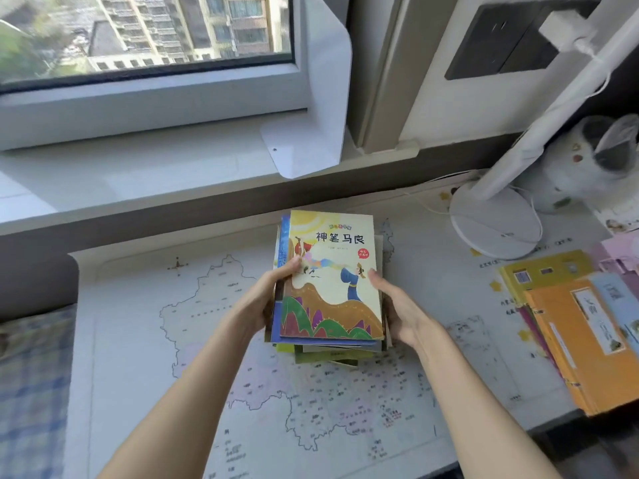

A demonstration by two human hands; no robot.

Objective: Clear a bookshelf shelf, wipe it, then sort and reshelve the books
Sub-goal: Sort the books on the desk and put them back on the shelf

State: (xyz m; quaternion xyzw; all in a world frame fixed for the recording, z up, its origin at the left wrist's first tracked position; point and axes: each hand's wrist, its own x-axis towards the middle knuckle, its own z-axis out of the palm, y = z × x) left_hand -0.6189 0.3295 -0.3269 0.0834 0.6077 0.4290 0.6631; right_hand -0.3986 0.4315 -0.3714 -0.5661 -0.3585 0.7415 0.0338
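Colourful paperback book stack (330, 281) being clasped edgewise by left hand (264, 304), right hand (397, 307), fingers (290, 265) curled round; likely being squared.

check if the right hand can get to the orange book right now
Probably not yet: the right hand is holding the book stack with the left hand. Once freed, the orange book lies mostly uncovered nearby, nothing between.

Stack (328, 352): you see only edges below the top book (332, 274); the lower covers are hidden.
Left hand (264, 300): fingers out of your sight behind it.
Right hand (401, 309): fingertips hidden too.
Map print (311, 409): too small to read.
Soft toy (587, 160): blurred, cut by the right edge.
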